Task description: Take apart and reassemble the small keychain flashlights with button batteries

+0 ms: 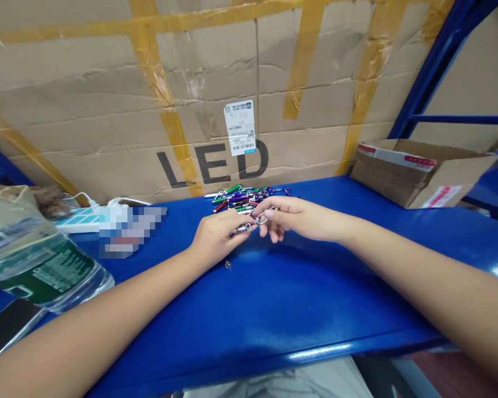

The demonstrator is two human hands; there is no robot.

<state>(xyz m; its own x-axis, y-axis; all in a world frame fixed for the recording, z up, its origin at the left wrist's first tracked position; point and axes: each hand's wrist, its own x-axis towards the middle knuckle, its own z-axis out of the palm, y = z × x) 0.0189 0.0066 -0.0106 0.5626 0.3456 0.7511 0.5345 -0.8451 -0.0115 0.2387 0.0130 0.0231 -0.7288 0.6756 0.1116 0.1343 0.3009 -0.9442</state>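
Note:
My left hand (218, 235) is closed on a small silver metal tube (241, 228), gripping it between thumb and fingers. Right beside it, my right hand (288, 215) pinches a silver metal ring (267, 216), with its lower fingers curled beneath. The two hands nearly meet, and I cannot tell whether ring and tube are joined. Just behind them lies a pile of small shiny tubes (232, 194) in green, red, purple and silver, some with clips; the hands hide part of it. A tiny silver piece (228, 265) sits on the blue tabletop (299, 309) below my left hand.
A large taped carton (207, 72) marked LED stands along the back. An open cardboard box (415, 171) is at the right. On the left are a big water bottle (53, 271), a power strip (83, 220) with plugs, a blurred-out item and a dark flat device (10, 329).

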